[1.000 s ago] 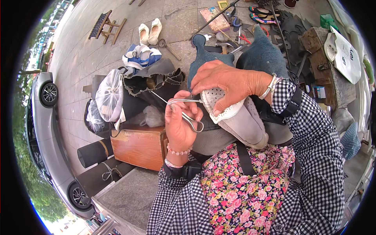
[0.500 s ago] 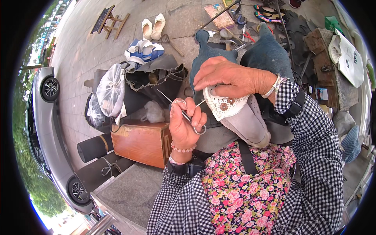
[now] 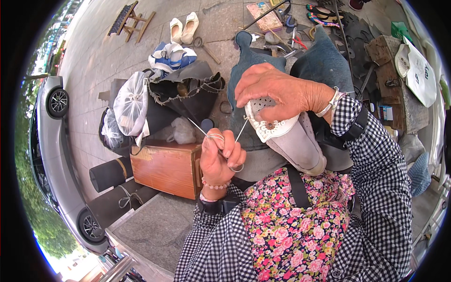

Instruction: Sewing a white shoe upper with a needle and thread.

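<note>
In the head view, the right hand (image 3: 286, 91) of the person holds a pale grey and white shoe (image 3: 297, 146). Its fingers arch over the far side of the opening and the thumb lies along the inner side of the white edge, so this edge is gripped between them. The shoe is directly under this hand, tilted, and its rounded grey end points down toward the flowered apron (image 3: 293, 230). Small holes and a dark flower-like ornament can be seen on the white part, next to the thumb.

The left hand (image 3: 218, 162) is to the left of the shoe and does not touch it. Its fingers are curled closed around a thin metal tool (image 3: 197, 126); the pointed shaft comes out toward the upper left, and a ring end shows below the fingers. A white thread (image 3: 241, 130) is wound over these fingers and goes in a straight line to the white edge of the shoe, near the fingertips of the right hand.

Left of the left hand there is a brown wooden box (image 3: 164, 170), with a small clear plastic bag (image 3: 182, 131) at its far edge. Behind it stands a dark open bag (image 3: 199, 101), and farther away a pair of white shoes (image 3: 183, 30) is on the pavement (image 3: 213, 33).
</note>
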Tool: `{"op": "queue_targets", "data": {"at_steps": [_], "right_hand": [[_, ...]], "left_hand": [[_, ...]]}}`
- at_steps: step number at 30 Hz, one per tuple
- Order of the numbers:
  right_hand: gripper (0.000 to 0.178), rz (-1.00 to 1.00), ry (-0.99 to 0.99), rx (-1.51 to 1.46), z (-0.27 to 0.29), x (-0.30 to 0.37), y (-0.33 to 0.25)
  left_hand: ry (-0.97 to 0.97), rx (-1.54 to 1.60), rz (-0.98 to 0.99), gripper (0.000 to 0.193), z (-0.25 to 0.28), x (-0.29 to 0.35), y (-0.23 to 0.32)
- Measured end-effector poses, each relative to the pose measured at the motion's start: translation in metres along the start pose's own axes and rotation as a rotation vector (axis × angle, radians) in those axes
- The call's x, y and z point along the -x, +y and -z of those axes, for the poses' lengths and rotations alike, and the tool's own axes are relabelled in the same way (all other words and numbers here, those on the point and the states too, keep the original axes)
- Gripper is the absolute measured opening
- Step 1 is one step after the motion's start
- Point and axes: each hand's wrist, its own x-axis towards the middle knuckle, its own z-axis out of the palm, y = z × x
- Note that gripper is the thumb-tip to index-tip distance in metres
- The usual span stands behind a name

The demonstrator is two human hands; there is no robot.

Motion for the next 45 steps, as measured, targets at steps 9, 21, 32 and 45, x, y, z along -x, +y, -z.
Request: {"op": "queue_targets", "data": {"at_steps": [9,21,32,45], "right_hand": [[0.027,-0.021,-0.002,-0.014,0.002,0.0,0.002],[0.032,-0.044,0.009,0.066,-0.002,0.0,0.005],[0.03,-0.08,-0.031,0.029,0.005,0.002,0.009],[0.046,-0.074,-0.021,-0.141,0.006,-0.002,0.014]], "left_hand": [[-0.005,-0.179,0.008,0.025,0.001,0.007,-0.002],[0.324,-0.396,-0.236,0.022,0.011,0.035,0.039],[0.571,-0.189,-0.365,0.035,0.101,0.141,0.11],[0.24,-1.379,-0.188,0.028,0.009,0.011,0.03]]}}
